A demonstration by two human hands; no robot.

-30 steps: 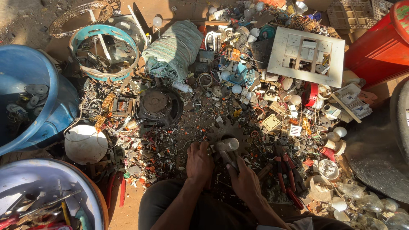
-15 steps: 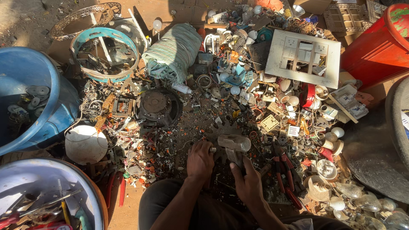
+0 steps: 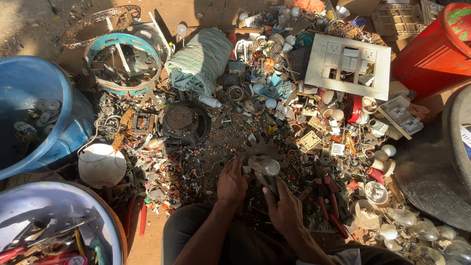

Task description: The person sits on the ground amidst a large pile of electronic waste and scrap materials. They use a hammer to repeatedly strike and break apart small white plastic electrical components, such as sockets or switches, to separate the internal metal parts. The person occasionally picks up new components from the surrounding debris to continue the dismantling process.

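Pale bulb-like part [image 3: 264, 165] sits upright amid scrap, between our hands; left hand [image 3: 231, 182] curls against it to steady it; right hand [image 3: 286, 210] grips a dark tool [image 3: 271, 185] beneath it.

Hard sunlight and deep shadow fall across a dirt floor [image 3: 29, 24] strewn with scrap. A blue barrel [image 3: 34, 98] stands at left, a red drum [image 3: 431, 54] far right, a white tub [image 3: 105, 221] near left.
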